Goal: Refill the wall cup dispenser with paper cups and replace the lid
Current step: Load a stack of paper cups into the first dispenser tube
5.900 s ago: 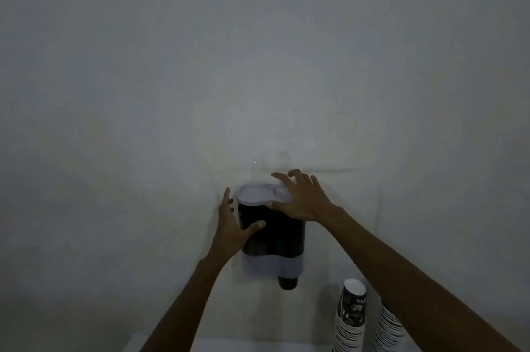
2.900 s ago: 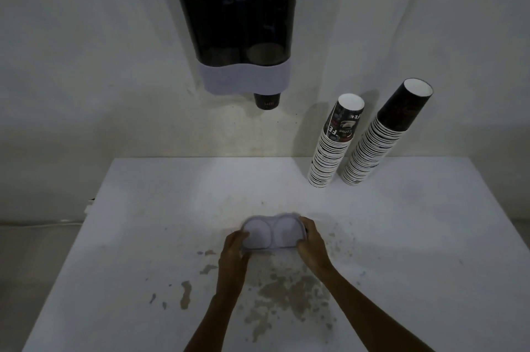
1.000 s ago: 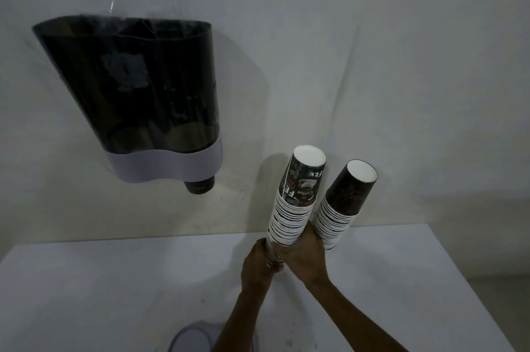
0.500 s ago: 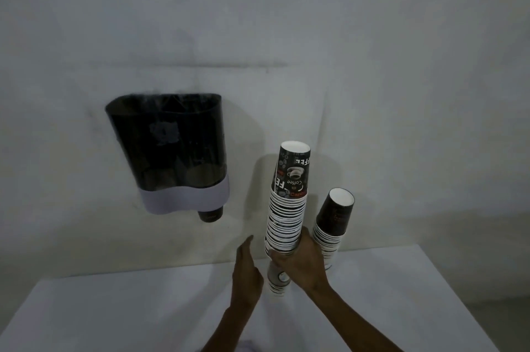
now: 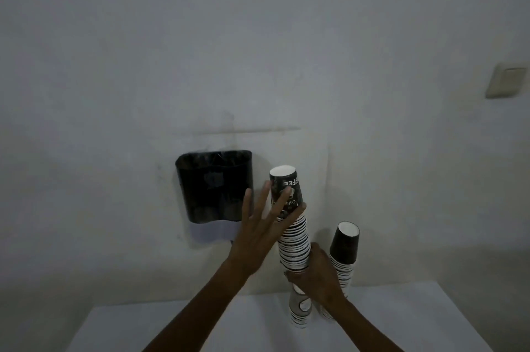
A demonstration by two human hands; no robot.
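Refill step underway: cup stack [image 5: 294, 237] is gripped low by right hand [image 5: 318, 274], steadied near the top by left hand [image 5: 258, 231], fingers spread, not clenched. Dispenser [image 5: 215, 188] on wall just left, top open, lid not seen. Next: stack to be lifted and lowered in, probably w/ care vs buckling.

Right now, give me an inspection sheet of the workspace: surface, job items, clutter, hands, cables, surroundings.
Surface: white table, bare where visible.
Job's things: wall cup dispenser, dark, top open, no lid on it. Held cup stack raised beside the dispenser, nearly upright. Second cup stack stands on the table near the wall. Lid: not in view.
Clutter: nothing seen.
Hands: right hand grips the lower part of the held stack. Left hand open, fingers spread against the stack's top cup.
Cables: nothing seen.
Surroundings: plain wall; wall switch upper right.
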